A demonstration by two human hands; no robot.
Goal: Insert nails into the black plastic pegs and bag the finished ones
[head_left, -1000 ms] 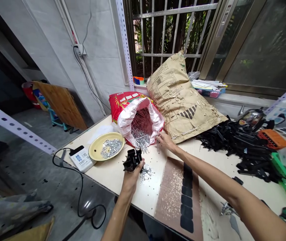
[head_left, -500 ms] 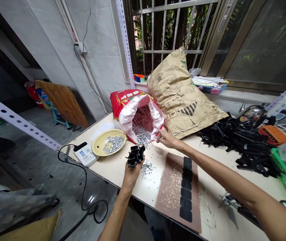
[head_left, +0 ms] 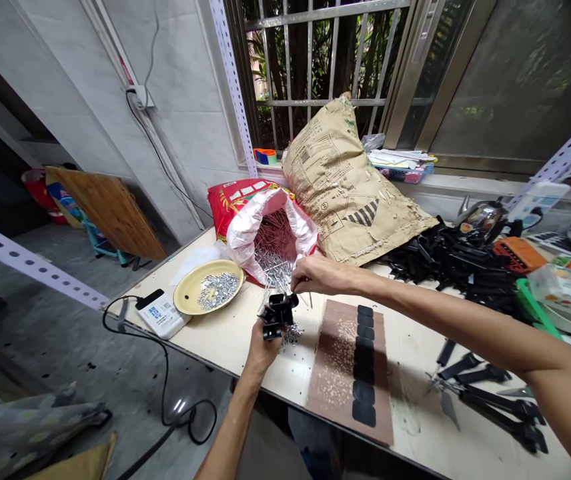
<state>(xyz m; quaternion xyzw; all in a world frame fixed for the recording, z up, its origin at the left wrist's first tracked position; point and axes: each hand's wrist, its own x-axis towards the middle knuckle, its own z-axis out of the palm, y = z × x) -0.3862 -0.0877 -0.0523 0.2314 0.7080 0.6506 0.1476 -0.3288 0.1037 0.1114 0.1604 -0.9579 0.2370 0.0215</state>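
Note:
My left hand (head_left: 261, 349) is closed around a bundle of black plastic parts (head_left: 276, 313), held upright above the table's near edge. My right hand (head_left: 312, 274) hovers just above that bundle, fingers pinched on a thin metal pin whose tip points down at the parts. Behind both hands lies a red sack with a white liner (head_left: 265, 225), open toward me and full of metal pins. A small heap of silver bits (head_left: 291, 333) lies on the table under the bundle.
A yellow dish (head_left: 189, 296) of silver bits and a white device with a black cable (head_left: 158, 313) sit at the left. A brown paper sack (head_left: 345, 190) leans on the window ledge. Black plastic parts (head_left: 458, 257) pile at the right; a brown sheet (head_left: 353, 367) covers the table front.
My right hand has drawn back from the mouth of the red sack to just above the bundle, carrying a pin. My left hand has lifted the bundle slightly.

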